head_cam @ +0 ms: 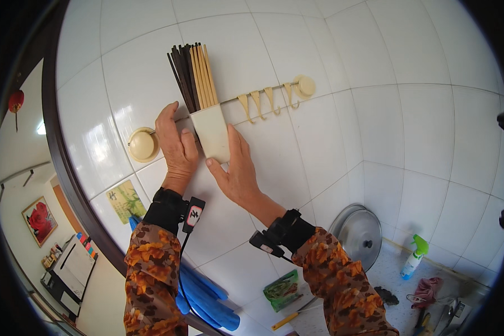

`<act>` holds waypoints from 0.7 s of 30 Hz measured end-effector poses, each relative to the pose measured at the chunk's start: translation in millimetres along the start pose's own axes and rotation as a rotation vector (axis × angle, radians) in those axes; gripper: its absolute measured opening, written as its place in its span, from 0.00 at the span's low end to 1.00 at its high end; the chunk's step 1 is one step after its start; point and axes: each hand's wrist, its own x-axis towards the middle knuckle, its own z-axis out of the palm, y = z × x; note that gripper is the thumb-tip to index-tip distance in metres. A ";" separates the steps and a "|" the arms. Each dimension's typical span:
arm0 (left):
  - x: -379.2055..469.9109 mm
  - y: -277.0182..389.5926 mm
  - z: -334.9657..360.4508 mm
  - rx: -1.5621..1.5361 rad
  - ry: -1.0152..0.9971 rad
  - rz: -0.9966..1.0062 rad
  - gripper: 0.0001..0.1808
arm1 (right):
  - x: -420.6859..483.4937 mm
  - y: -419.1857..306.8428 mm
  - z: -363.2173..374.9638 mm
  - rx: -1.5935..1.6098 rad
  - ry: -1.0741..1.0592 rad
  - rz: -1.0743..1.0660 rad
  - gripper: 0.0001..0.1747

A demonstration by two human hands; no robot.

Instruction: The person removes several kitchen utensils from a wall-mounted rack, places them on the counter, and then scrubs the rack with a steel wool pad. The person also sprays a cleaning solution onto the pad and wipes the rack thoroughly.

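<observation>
A white chopstick holder [211, 135] hangs tilted against the tiled wall, in front of a thin metal rail [230, 101]. Dark chopsticks [184, 77] and light wooden chopsticks [203, 77] stick up from its top. My right hand [239, 172] grips the holder's lower end, thumb at the bottom and fingers along the right side. Just left of the holder is my left hand [175, 145], its thumb and fingers apart with nothing seen in them. Its fingers cover part of the rail near the round cream left mount [143, 145]; whether they touch the rail is unclear.
Several cream hooks [256, 105] hang along the rail towards its right mount [305, 86]. Below are metal pot lids [363, 239], a spray bottle [413, 258], a pink cloth [427, 290] and a green packet [281, 290]. Blue cloth [206, 296] hangs by the dark door frame [73, 176].
</observation>
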 end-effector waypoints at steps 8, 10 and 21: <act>0.5 -2.1 -0.5 0.009 -0.018 0.052 0.31 | -74.7 -31.0 -24.6 0.002 0.181 0.186 0.18; 2.7 -0.1 -0.7 0.033 -0.029 0.065 0.31 | -102.2 -46.1 -37.2 0.120 0.175 0.386 0.09; -19.1 40.7 -18.1 0.099 -0.164 0.094 0.31 | -214.8 -76.4 -115.3 0.332 0.209 0.976 0.11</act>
